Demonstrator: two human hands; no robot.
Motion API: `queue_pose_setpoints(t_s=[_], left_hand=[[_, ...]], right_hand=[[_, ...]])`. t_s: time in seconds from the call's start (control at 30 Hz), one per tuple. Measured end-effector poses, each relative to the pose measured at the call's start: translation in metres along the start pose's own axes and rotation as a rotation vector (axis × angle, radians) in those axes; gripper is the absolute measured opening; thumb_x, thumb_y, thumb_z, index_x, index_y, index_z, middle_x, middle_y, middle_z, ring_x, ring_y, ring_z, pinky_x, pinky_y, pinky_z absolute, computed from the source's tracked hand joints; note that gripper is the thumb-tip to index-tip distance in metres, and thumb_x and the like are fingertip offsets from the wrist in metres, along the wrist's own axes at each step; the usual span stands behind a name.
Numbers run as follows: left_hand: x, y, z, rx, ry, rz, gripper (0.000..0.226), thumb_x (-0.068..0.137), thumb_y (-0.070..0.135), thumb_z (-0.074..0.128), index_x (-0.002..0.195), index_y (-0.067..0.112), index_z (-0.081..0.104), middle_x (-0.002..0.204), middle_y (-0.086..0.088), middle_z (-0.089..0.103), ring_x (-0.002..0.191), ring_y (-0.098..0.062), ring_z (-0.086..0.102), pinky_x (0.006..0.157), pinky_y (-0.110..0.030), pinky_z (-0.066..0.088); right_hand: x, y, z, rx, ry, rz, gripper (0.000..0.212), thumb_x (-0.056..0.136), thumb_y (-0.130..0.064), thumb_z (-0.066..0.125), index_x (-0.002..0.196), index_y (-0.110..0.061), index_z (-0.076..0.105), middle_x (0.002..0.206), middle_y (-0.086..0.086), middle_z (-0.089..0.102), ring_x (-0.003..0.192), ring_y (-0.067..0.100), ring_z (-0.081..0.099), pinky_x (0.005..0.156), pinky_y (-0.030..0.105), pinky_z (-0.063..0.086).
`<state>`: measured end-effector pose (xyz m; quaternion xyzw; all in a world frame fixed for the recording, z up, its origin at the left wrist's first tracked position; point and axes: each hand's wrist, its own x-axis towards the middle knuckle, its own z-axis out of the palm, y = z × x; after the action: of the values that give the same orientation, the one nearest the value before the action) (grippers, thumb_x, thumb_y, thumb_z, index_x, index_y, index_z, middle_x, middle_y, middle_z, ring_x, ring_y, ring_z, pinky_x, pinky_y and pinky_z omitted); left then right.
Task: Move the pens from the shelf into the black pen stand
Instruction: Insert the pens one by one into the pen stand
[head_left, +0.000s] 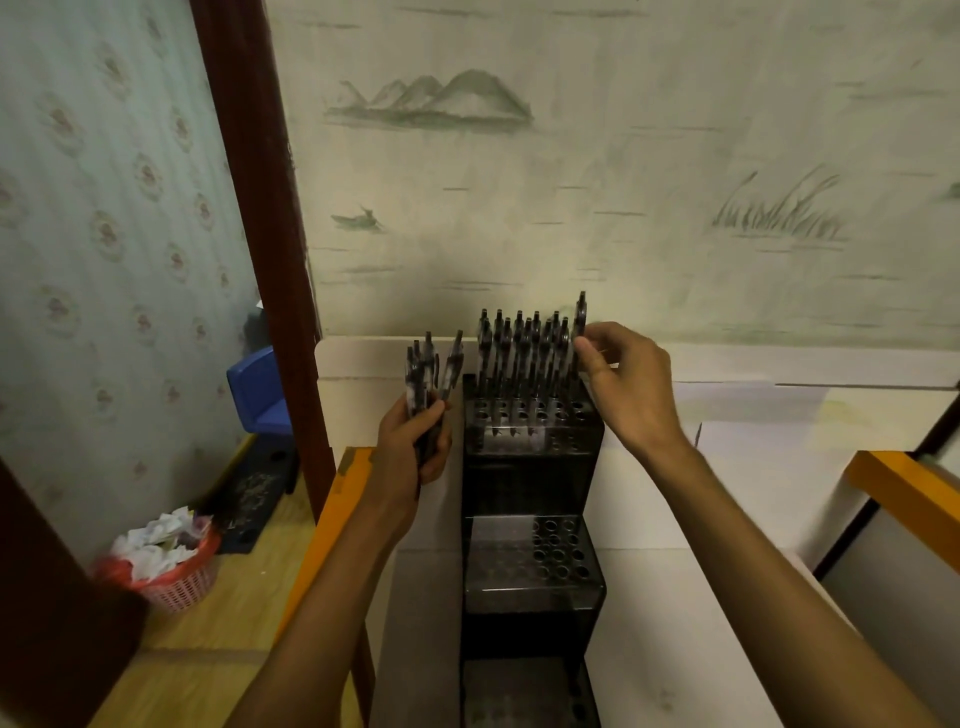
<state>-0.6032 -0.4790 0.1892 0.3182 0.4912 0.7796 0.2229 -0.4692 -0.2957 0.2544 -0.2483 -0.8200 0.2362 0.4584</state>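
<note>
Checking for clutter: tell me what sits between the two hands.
Head view: between the left hand and right hand stands the stand's top tier, with its row of pens. Nothing else.

The black stand (532, 467) has steps with rows of round holes. Many dark pens (522, 348) stand up in its top step. One pen (580, 317) is pinched just above the right hand. More pens (428, 379) poke up from the left hand.

Far left on the floor: red mesh wastebasket (179, 582) stuffed with crumpled paper, blue plastic stool (260, 392) beyond; landscape-printed wallpaper (597, 156) behind.
</note>
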Motion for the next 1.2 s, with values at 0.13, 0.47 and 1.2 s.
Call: queue_pose_setpoints(t_s=[0.13, 0.47, 1.2], left_hand=[[0.000, -0.001, -0.001, 0.023, 0.018, -0.019, 0.014, 0.100, 0.017, 0.046, 0.096, 0.010, 0.057, 0.059, -0.002, 0.048, 0.041, -0.011, 0.033, 0.037, -0.021, 0.023], [-0.004, -0.003, -0.003, 0.008, 0.013, -0.044, 0.013, 0.100, 0.017, 0.048, 0.097, 0.008, 0.056, 0.060, -0.002, 0.049, 0.041, -0.011, 0.034, 0.037, -0.020, 0.025], [-0.013, -0.001, -0.004, -0.008, -0.096, -0.046, 0.021, 0.093, 0.032, 0.061, 0.095, 0.011, 0.063, 0.079, -0.017, 0.053, 0.042, -0.012, 0.038, 0.036, -0.021, 0.031]], right_hand=[[-0.010, -0.001, 0.003, -0.085, -0.021, -0.018, 0.022, 0.098, -0.027, 0.058, 0.111, -0.014, 0.070, 0.101, -0.001, 0.072, 0.090, 0.012, 0.064, 0.085, 0.030, 0.052], [-0.019, 0.000, 0.004, -0.210, -0.022, 0.020, 0.021, 0.097, -0.028, 0.057, 0.101, -0.013, 0.072, 0.091, 0.003, 0.074, 0.082, 0.019, 0.066, 0.075, 0.025, 0.046], [-0.038, -0.069, 0.033, 0.389, -0.361, 0.122, 0.018, 0.093, -0.030, 0.064, 0.100, -0.016, 0.074, 0.083, -0.007, 0.074, 0.075, 0.000, 0.069, 0.067, 0.012, 0.050]])
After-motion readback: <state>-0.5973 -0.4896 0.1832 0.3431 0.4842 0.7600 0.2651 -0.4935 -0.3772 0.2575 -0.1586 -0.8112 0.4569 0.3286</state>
